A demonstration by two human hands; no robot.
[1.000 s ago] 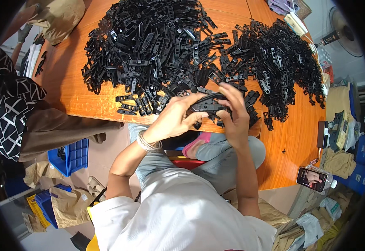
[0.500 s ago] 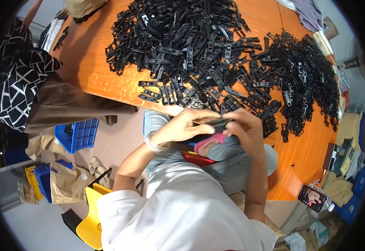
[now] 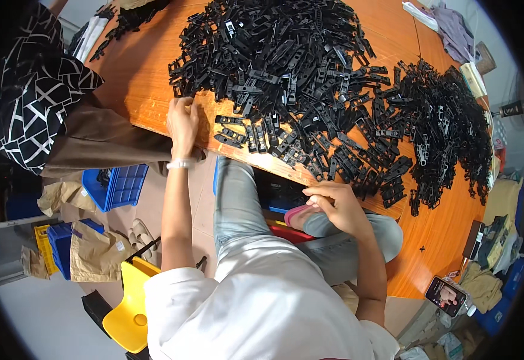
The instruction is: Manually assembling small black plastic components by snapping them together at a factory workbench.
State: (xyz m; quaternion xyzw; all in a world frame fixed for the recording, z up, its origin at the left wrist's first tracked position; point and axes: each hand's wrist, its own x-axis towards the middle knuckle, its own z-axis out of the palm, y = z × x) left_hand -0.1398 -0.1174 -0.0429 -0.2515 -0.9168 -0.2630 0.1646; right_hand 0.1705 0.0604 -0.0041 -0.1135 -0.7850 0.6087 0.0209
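Black plastic clip-like pieces, long and narrow, lie in a big heap [image 3: 274, 54] on the orange wooden table [image 3: 136, 90]. My left hand [image 3: 182, 123] reaches out to the heap's lower left edge, its fingers curled down at the tabletop; whatever is under the fingertips is hidden. Just off the table's near edge, above my lap, my right hand [image 3: 340, 207] has thumb and fingers drawn together. Anything between them is too small to name. Between my hands, several loose clips [image 3: 256, 138] lie in a small group by the edge.
A second heap of black pieces [image 3: 445, 132] spreads on the right. At the left stands another person in a patterned top [image 3: 27, 114]. Blue crates [image 3: 124, 186], paper bags [image 3: 96, 252] and a yellow chair [image 3: 127, 306] are on the floor. A phone [image 3: 446, 296] sits at lower right.
My hands were together over the table edge, handling a dark piece. Now they are apart: the left has gone out to the heap's left side, and the right has dropped slightly.
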